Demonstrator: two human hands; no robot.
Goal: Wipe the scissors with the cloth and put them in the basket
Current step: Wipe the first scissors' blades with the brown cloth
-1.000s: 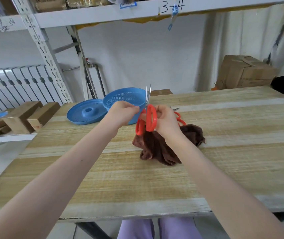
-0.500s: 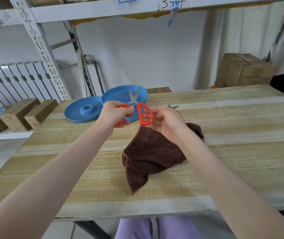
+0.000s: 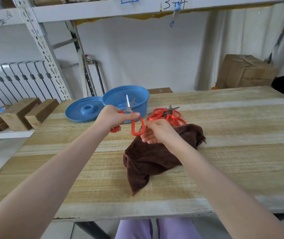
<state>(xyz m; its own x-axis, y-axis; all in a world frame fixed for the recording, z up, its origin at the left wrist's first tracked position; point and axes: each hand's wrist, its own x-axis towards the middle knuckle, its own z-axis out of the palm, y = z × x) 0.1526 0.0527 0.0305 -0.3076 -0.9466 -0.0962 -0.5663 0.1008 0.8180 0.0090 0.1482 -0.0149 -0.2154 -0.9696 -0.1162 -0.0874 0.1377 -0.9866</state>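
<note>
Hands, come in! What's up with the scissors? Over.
Left hand grips scissors, blades up before basket. Right hand over cloth, grip blurred. Nothing blocks basket.

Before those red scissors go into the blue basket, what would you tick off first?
1. Firm grip: ok. The left hand holds the scissors by their red handles.
2. Blades closed: not ok. The blades stand apart, tips up.
3. Other hand clear of the blades: ok. The right hand sits lower, at the cloth.
4. Basket ready: ok. The basket stands upright and open, its lid lying beside it.
5. Scissors wiped clean: cannot tell.
</note>
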